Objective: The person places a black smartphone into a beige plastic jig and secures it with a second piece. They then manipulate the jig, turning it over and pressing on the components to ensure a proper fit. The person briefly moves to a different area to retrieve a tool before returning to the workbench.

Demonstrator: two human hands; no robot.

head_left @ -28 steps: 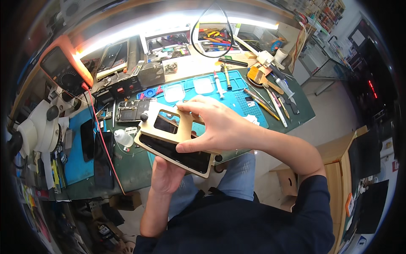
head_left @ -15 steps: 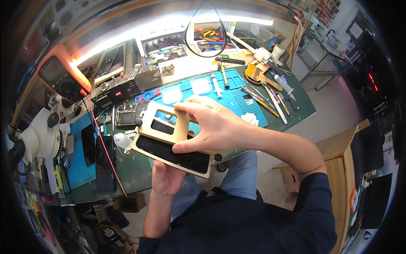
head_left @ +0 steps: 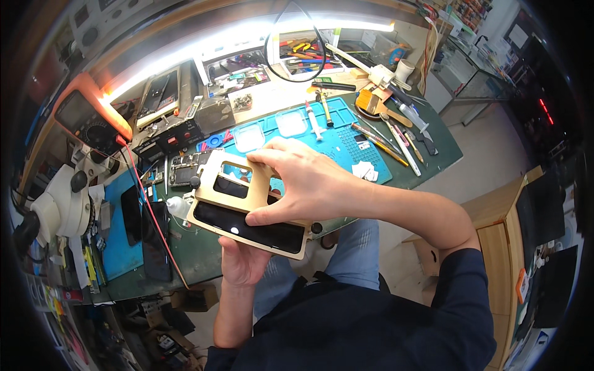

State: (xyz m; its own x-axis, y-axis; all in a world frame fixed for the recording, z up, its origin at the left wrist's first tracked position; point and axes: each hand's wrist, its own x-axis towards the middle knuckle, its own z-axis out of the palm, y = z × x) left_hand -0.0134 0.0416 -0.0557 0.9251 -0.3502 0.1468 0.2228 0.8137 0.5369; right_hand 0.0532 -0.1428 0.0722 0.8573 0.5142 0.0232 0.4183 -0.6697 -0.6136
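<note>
Drifting slightly left and nearer since the earlier view, the gold frame [head_left: 257, 187] is hanging between both hands over the near side of the desk [head_left: 199, 258], and a bright spot of light is now showing on the black phone [head_left: 266, 234] lying in it. The right hand [head_left: 303, 185] is spreading wide across the frame's plate, its fingers hooking the far edge and its thumb pressing at the near edge, where it is overlapping the glass. The left hand [head_left: 244, 264] is supporting from beneath, its thumb resting along the near edge; its other fingers are hiding underneath, so how tightly they are curling is impossible to tell. A dark knob [head_left: 317, 228] is sticking out at the right end.

Handling this well is probably calling for the left hand to be carrying the weight, the phone to be sitting flat, and the right thumb to be pushing on metal rather than on bare glass.

Farther out, a small white bottle [head_left: 178, 207] is standing just left of the frame, and an opened phone [head_left: 185, 170] is lying beyond it. On the far side, a blue mat [head_left: 337, 148] is holding two shallow trays [head_left: 249, 138] and a syringe [head_left: 314, 122]. Near the far right, a brush [head_left: 369, 104] is lying among tools. At the far left, an orange meter [head_left: 93, 114] is leaning, its red wire [head_left: 156, 224] trailing toward the near edge.
</note>
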